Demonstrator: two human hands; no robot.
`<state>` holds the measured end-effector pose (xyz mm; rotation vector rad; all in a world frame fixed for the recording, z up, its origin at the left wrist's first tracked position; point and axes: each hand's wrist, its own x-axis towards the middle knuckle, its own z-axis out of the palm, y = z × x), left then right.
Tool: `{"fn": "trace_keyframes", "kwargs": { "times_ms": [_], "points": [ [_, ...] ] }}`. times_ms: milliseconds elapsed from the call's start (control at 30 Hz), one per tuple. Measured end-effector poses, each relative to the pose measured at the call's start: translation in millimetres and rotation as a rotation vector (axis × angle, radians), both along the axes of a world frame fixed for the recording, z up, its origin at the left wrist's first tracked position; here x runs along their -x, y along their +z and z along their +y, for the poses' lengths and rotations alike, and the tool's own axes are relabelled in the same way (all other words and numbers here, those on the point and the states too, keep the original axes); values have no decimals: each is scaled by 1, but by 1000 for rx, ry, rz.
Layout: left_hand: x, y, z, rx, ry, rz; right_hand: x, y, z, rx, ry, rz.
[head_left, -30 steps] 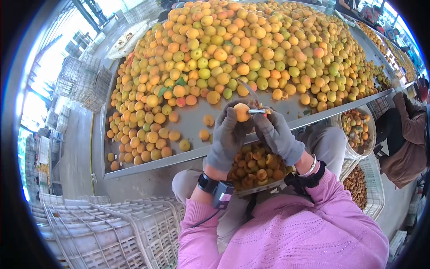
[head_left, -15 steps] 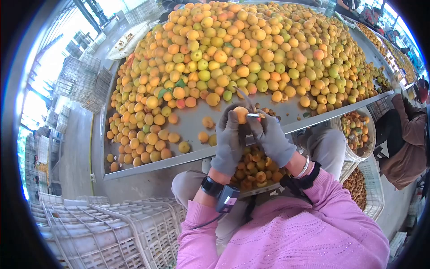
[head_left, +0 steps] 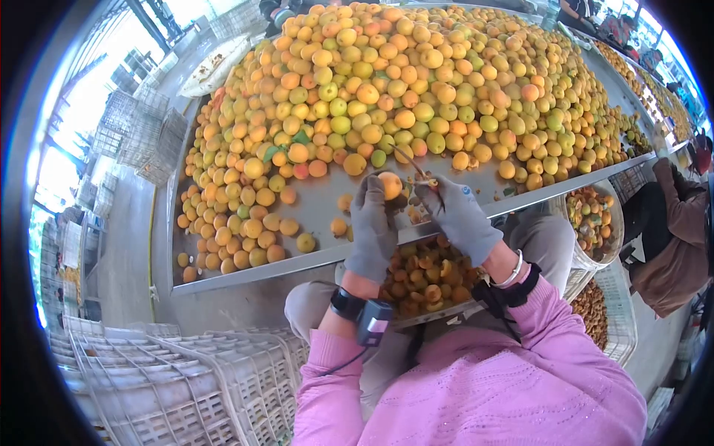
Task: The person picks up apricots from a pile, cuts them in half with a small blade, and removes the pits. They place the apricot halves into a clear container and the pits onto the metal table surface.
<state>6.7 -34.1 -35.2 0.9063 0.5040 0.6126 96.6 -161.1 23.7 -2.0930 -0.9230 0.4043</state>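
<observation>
Though unreadable — blue mark (head_left: 466, 189), right glove (head_left: 462, 224).

Table (head_left: 328, 258): metal, smooth, dull sheen noted. Gloves (head_left: 372, 236): matt grey cloth. Sweater (head_left: 476, 383): soft knit, studded with glossy dots. Crates (head_left: 175, 372): rigid plastic, scuffed. Bracelet (head_left: 513, 272): glossy, seemingly metal.

Both forearms reach forward from the body, the left forearm (head_left: 332, 334) running up steeply, the right forearm (head_left: 547, 305) slanting in toward the middle; the wrists, left wrist (head_left: 360, 284) and right wrist (head_left: 502, 262), are up off the lap. And here's the left hand (head_left: 388, 195), gloved, fingers curled round in a grip, thumb up along the near side; just beside it, apart, the right hand (head_left: 425, 186), gloved too, back showing, fingers bent inward and closed in a grip.
</observation>
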Motion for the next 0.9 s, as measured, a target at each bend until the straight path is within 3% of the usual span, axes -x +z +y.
{"fn": "trace_keyframes", "kwargs": {
  "times_ms": [100, 333, 433, 500, 633, 733, 800, 833, 867, 900],
  "points": [
    [-1, 12, 0, 49, -255, -397, 13, -8, -4, -125, 82, 58],
    [2, 19, -16, 353, -250, -369, 22, -29, 5, -135, 41, 60],
    [4, 21, -15, 269, -209, -328, 19, -31, 7, -105, 36, 66],
    [5, 23, -11, 93, -346, -250, 14, -31, 6, -170, 48, 159],
    [4, 30, -7, 40, -297, -309, 18, -13, -10, -277, 76, 160],
    [16, 47, 16, 30, -306, -210, 16, -9, -15, -248, 147, 101],
    [21, 63, 39, -571, -447, 0, 16, -9, -18, -146, 217, 90],
    [26, 74, 41, -651, -541, 66, 17, -18, -18, -147, 215, 94],
    [25, 67, 37, -650, -544, 69, 18, -34, -17, -223, 212, 104],
    [23, 56, 28, -421, -479, -67, 18, -42, -17, -300, 209, 112]
  ]
}}
